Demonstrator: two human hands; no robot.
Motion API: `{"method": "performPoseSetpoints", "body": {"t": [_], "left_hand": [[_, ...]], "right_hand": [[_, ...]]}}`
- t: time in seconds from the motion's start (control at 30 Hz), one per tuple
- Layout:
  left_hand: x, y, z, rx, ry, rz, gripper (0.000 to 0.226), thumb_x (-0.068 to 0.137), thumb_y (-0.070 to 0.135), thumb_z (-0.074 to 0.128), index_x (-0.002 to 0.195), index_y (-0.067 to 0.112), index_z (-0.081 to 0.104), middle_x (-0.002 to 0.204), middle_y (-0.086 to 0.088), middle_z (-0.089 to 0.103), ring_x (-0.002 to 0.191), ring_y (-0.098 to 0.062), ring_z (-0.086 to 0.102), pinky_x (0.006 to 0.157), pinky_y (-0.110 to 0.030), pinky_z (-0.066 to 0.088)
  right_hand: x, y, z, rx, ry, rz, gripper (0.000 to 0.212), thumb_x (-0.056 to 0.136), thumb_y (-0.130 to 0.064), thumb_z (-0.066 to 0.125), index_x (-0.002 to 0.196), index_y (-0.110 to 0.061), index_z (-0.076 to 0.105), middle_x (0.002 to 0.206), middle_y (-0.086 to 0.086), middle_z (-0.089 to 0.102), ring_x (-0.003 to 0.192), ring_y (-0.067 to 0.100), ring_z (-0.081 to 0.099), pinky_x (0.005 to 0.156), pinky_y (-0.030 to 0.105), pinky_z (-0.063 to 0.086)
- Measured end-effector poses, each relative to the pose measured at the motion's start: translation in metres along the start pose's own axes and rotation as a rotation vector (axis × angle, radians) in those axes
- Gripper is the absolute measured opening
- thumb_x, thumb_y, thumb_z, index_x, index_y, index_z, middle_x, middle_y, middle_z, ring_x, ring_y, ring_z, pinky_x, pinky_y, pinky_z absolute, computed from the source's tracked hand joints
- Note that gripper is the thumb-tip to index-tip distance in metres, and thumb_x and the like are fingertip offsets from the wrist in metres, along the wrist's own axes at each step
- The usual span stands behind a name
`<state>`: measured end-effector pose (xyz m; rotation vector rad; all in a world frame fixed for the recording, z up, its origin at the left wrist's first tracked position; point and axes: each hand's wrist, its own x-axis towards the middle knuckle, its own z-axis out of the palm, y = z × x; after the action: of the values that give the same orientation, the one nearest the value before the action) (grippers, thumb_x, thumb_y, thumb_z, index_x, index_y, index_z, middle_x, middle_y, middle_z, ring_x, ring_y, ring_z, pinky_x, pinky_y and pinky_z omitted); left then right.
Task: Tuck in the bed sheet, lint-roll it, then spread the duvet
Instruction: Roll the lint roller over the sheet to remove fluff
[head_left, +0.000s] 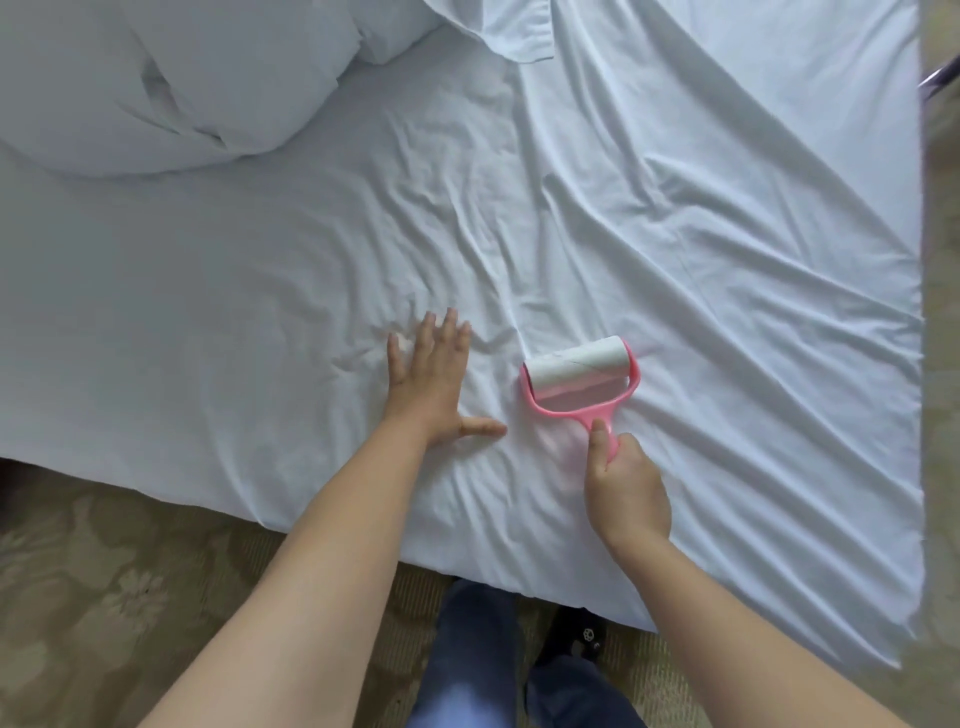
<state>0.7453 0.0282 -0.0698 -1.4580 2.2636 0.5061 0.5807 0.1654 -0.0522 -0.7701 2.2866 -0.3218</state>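
Observation:
A white bed sheet covers the mattress, wrinkled across the middle and right. My left hand lies flat on the sheet, fingers spread and straight, pressing it down. My right hand grips the pink handle of a lint roller, whose white roll rests on the sheet just right of my left hand. A bunched white duvet sits at the far left of the bed.
A folded white cloth edge lies at the top centre. Patterned beige carpet runs along the near side of the bed and past its right edge. My legs in blue trousers stand against the bed's near edge.

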Motion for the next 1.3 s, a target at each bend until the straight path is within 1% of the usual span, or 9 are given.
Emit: {"method": "performPoseSetpoints", "body": {"t": [0.13,0.23,0.37,0.5,0.67,0.77,0.93,1.1,1.3], "left_hand": [[0.026,-0.007,-0.009,0.022,-0.032,-0.058,0.135,0.06,0.086,0.054,0.151,0.013,-0.015,0.157,0.0,-0.026,0.144,-0.023,-0.025,0.111,-0.061,-0.011],[0.04,-0.01,-0.011,0.061,-0.076,-0.067,0.142,0.054,0.088,0.056,0.15,0.012,-0.017,0.156,-0.002,-0.029,0.142,-0.027,-0.028,0.109,-0.066,-0.009],[0.044,0.0,-0.015,0.101,-0.1,-0.092,0.15,0.048,0.086,0.062,0.149,0.01,-0.02,0.156,-0.008,-0.026,0.142,-0.036,-0.024,0.103,-0.073,0.0],[0.053,0.006,-0.02,0.125,-0.131,-0.095,0.153,0.045,0.083,0.067,0.146,0.019,-0.028,0.154,-0.012,-0.03,0.14,-0.045,-0.024,0.1,-0.077,0.008],[0.062,0.002,-0.016,0.064,-0.189,-0.091,0.153,0.044,0.083,0.069,0.138,0.029,-0.039,0.146,-0.011,-0.044,0.134,-0.044,-0.037,0.097,-0.079,-0.004],[0.062,-0.002,-0.016,0.028,-0.228,-0.084,0.153,0.043,0.081,0.07,0.136,0.031,-0.041,0.144,-0.01,-0.047,0.131,-0.042,-0.041,0.098,-0.078,-0.009],[0.063,-0.001,-0.018,0.012,-0.257,-0.087,0.153,0.044,0.08,0.071,0.133,0.031,-0.044,0.142,-0.01,-0.049,0.13,-0.041,-0.043,0.097,-0.077,-0.011],[0.066,-0.001,-0.019,-0.007,-0.287,-0.085,0.15,0.042,0.083,0.069,0.117,0.036,-0.053,0.137,-0.009,-0.055,0.126,-0.04,-0.048,0.095,-0.076,-0.015],[0.064,0.0,-0.024,0.007,-0.32,-0.093,0.152,0.043,0.082,0.07,0.124,0.034,-0.049,0.139,-0.009,-0.053,0.127,-0.04,-0.047,0.096,-0.077,-0.011]], "right_hand": [[0.028,-0.036,0.003,-0.06,-0.018,0.029,0.06,0.098,-0.057,0.02,0.112,-0.008,0.052,0.112,0.015,0.061,0.105,0.035,0.057,0.077,0.038,0.038],[0.053,-0.068,0.001,-0.044,-0.025,0.016,0.064,0.097,-0.059,0.021,0.118,-0.007,0.053,0.12,0.017,0.06,0.111,0.035,0.056,0.086,0.039,0.041],[0.033,-0.054,0.004,-0.072,-0.039,0.088,0.062,0.097,-0.059,0.021,0.112,-0.008,0.053,0.115,0.017,0.061,0.107,0.036,0.057,0.082,0.04,0.041],[0.017,-0.042,0.003,-0.094,-0.041,0.135,0.059,0.097,-0.057,0.022,0.107,-0.008,0.052,0.111,0.017,0.062,0.104,0.036,0.058,0.079,0.039,0.041],[0.061,-0.079,0.008,-0.013,-0.027,0.072,0.059,0.098,-0.056,0.024,0.113,-0.007,0.053,0.116,0.018,0.061,0.109,0.035,0.056,0.078,0.037,0.037],[0.04,-0.059,0.011,-0.033,-0.026,0.109,0.057,0.098,-0.056,0.025,0.114,-0.008,0.053,0.114,0.018,0.062,0.107,0.036,0.057,0.075,0.037,0.036],[0.023,-0.043,0.01,-0.037,-0.06,0.154,0.048,0.098,-0.054,0.027,0.102,-0.013,0.051,0.111,0.016,0.062,0.103,0.035,0.058,0.074,0.037,0.037],[0.061,-0.074,0.015,0.003,-0.028,0.085,0.057,0.098,-0.056,0.026,0.117,-0.01,0.053,0.118,0.017,0.061,0.111,0.035,0.056,0.083,0.038,0.04],[0.015,-0.039,0.017,-0.029,-0.053,0.156,0.053,0.096,-0.056,0.026,0.104,-0.01,0.051,0.106,0.016,0.063,0.099,0.035,0.059,0.075,0.038,0.041]]}}
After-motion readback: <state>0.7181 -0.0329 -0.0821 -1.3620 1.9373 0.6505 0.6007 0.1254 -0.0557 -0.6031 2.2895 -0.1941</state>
